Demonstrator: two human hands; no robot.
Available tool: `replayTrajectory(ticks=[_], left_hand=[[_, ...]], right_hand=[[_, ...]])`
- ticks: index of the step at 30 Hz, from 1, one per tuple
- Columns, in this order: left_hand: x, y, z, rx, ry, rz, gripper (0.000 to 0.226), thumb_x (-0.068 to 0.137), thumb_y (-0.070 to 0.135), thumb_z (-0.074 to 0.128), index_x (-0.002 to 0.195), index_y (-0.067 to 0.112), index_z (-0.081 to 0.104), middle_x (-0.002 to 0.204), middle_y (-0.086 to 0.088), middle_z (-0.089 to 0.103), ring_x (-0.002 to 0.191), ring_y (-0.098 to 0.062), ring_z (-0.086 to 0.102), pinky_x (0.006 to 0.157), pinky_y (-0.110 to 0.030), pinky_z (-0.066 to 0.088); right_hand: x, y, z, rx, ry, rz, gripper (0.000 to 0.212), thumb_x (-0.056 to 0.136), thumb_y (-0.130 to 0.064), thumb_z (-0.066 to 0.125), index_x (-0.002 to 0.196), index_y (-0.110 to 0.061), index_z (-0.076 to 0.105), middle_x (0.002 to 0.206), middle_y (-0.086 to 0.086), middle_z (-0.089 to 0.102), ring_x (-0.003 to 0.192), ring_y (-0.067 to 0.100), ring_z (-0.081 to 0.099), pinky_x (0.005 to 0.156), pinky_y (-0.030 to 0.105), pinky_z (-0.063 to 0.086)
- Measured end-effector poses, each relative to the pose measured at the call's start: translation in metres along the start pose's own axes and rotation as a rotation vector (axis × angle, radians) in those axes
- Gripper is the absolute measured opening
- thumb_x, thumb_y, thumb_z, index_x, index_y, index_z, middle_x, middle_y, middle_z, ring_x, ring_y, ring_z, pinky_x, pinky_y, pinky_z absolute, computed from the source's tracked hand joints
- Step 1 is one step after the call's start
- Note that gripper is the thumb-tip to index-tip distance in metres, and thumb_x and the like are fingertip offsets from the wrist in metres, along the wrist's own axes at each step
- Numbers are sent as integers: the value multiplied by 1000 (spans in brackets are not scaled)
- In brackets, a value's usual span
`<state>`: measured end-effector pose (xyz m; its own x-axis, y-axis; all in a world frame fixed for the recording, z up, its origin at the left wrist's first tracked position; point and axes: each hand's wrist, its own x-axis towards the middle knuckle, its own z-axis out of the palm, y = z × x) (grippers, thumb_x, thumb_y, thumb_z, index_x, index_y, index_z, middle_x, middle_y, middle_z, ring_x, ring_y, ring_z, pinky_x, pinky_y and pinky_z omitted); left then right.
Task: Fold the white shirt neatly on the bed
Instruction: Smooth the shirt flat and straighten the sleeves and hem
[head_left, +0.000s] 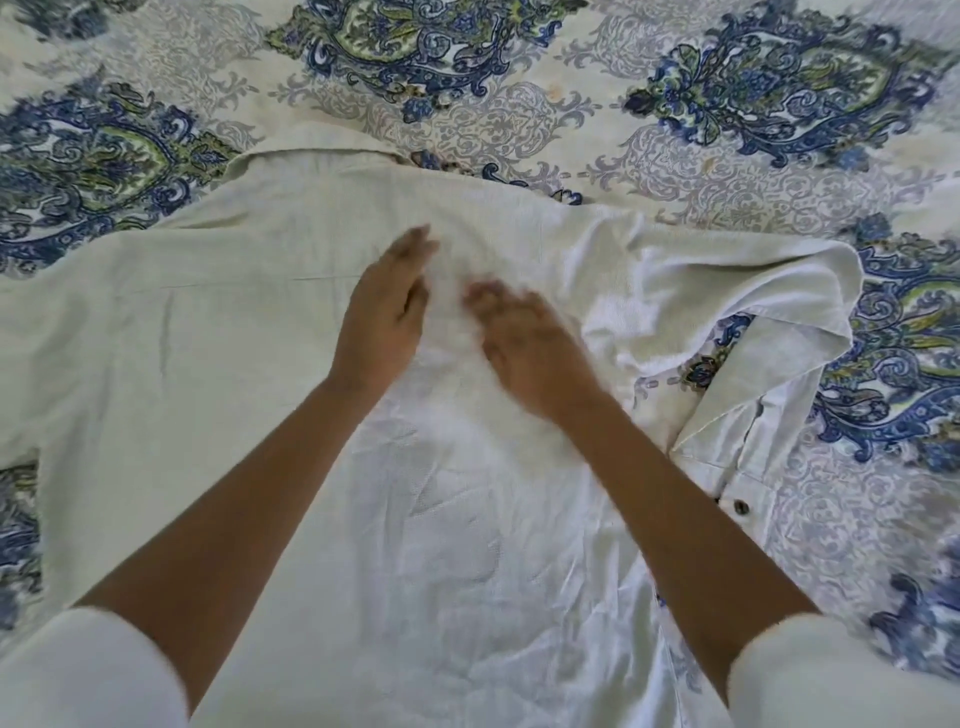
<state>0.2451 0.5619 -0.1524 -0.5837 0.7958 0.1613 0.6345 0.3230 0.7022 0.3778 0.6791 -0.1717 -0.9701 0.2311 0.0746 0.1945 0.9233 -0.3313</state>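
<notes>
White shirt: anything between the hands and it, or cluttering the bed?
Nothing visible. The left hand and right hand lie directly on the shirt, spread over the patterned bedspread; only its own right side is bunched.

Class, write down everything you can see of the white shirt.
The shirt is white woven cloth, creased, spread wide across the patterned bedspread. On the person's right it is bunched and turned over, showing a seamed edge with one dark button. The left hand and right hand lie on its middle, fingers fairly straight; the right is blurred.
</notes>
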Motion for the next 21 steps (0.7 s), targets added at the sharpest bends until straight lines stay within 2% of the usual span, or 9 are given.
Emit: replayTrajectory(ticks=[2, 4, 7, 9, 11, 13, 14, 18, 21], left_hand=[[-26, -13, -4, 358, -189, 52, 57, 94, 33, 22, 143, 5, 33, 152, -11, 28, 141, -25, 27, 114, -42, 19], [-32, -16, -4, 518, -287, 15, 68, 92, 46, 10, 148, 9, 17, 157, -6, 11, 145, -23, 13, 116, -42, 8], [-33, 1, 3, 498, -306, -33, 70, 89, 46, 6, 150, 11, 7, 156, 1, -4, 146, -17, 1, 116, -38, 0], [-46, 2, 9, 577, -340, 22, 68, 91, 44, 5, 149, 11, 10, 158, -3, 3, 146, -18, 5, 117, -39, 1], [-55, -4, 9, 653, -343, 40, 66, 93, 42, 8, 149, 8, 16, 157, -6, 12, 145, -21, 12, 117, -41, 6], [-56, -1, 9, 628, -322, -18, 68, 92, 43, 8, 148, 6, 19, 156, -8, 15, 144, -24, 16, 116, -43, 8], [-57, 7, 11, 596, -329, -51, 69, 91, 43, 8, 147, 5, 18, 156, -8, 15, 144, -25, 17, 116, -43, 10], [-116, 54, 40, 592, -399, 163, 58, 97, 34, 15, 143, 2, 31, 151, -13, 31, 139, -27, 31, 113, -45, 25], [-168, 54, 37, 618, -364, 92, 56, 98, 33, 21, 147, 5, 25, 155, -10, 22, 143, -23, 21, 115, -42, 18]], right_hand=[[2, 28, -10, 8, 59, 291, 51, 96, -22, 26, 143, -4, 32, 149, 15, 34, 138, 28, 33, 114, 41, 19], [7, 32, -21, 33, 113, 480, 54, 98, -26, 26, 146, -3, 20, 154, 17, 21, 143, 29, 19, 116, 38, 12], [-9, -25, -5, 64, 94, 241, 53, 94, -20, 31, 142, 1, 30, 149, 20, 32, 140, 31, 28, 114, 41, 21], [-41, -34, 4, 21, 18, 158, 51, 92, -20, 31, 139, -1, 38, 145, 16, 41, 136, 27, 37, 113, 39, 27], [-65, -9, -1, -20, 61, 354, 50, 93, -21, 31, 136, 0, 42, 142, 17, 45, 132, 28, 43, 112, 37, 25], [-78, 5, -14, -13, 178, 623, 54, 94, -24, 24, 139, 3, 36, 144, 21, 39, 136, 32, 36, 114, 37, 18], [-81, -1, -16, -15, 205, 649, 54, 94, -23, 24, 140, 4, 34, 145, 22, 37, 137, 33, 33, 115, 38, 17], [-131, -59, 12, -75, 79, 340, 54, 87, -12, 37, 140, -1, 32, 146, 15, 38, 137, 27, 34, 115, 36, 17], [-191, -49, 10, -126, 48, 548, 59, 84, -13, 36, 141, -3, 29, 148, 11, 35, 138, 24, 31, 116, 33, 10]])
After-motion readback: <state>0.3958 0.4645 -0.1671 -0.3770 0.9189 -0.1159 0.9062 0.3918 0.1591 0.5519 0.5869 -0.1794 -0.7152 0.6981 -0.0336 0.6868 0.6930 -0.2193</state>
